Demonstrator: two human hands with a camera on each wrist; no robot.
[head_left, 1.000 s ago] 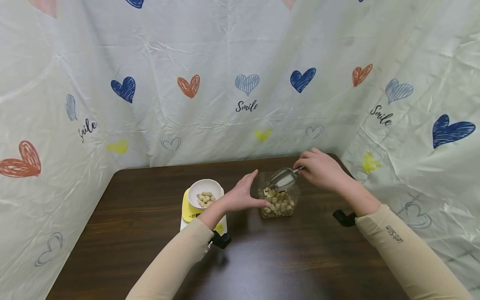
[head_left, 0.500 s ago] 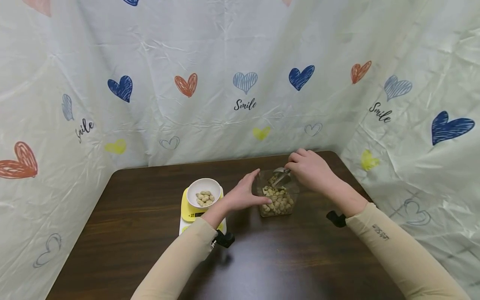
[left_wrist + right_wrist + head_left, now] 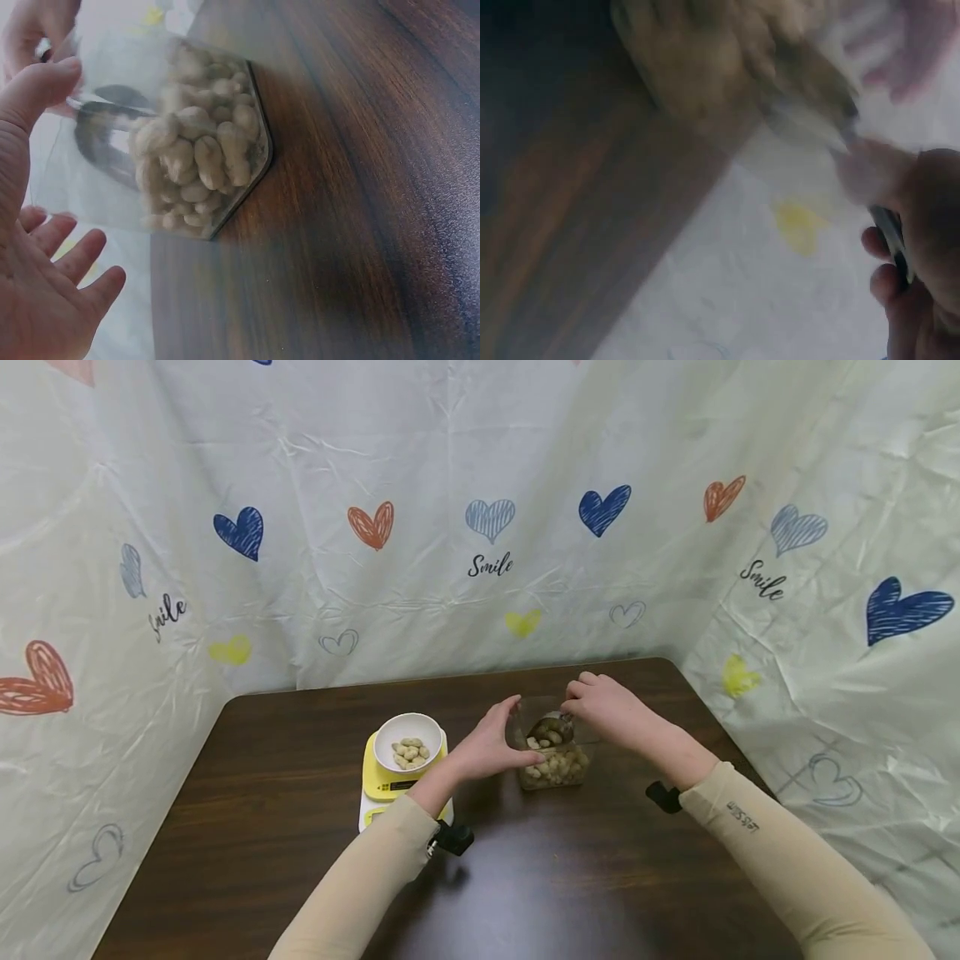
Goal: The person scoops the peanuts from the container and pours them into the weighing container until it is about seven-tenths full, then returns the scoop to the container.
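Observation:
In the head view, a clear plastic container (image 3: 529,714) of unshelled peanuts (image 3: 561,768) stands at the back right of the table. My left hand (image 3: 487,747) spans its near-left side, thumb at the front wall and fingertips at the far side. My right hand (image 3: 609,712) grips the handle of a metal scoop (image 3: 101,142) from the right. The scoop's bowl is down inside the container among the peanuts, with some of them in it. Behind the clear wall, the left wrist view shows the scoop tilted into the heap. Blur softens the right wrist view.
A white bowl (image 3: 386,735) with several peanuts sits on a yellow and white kitchen scale (image 3: 372,785), left of the container and partly behind my left forearm. The dark wooden table (image 3: 285,793) meets a heart-printed curtain (image 3: 420,610) at the back.
My right hand has moved left and tipped the scoop down into the container; the scoop was empty and now holds peanuts. My left hand stays at the container's side.

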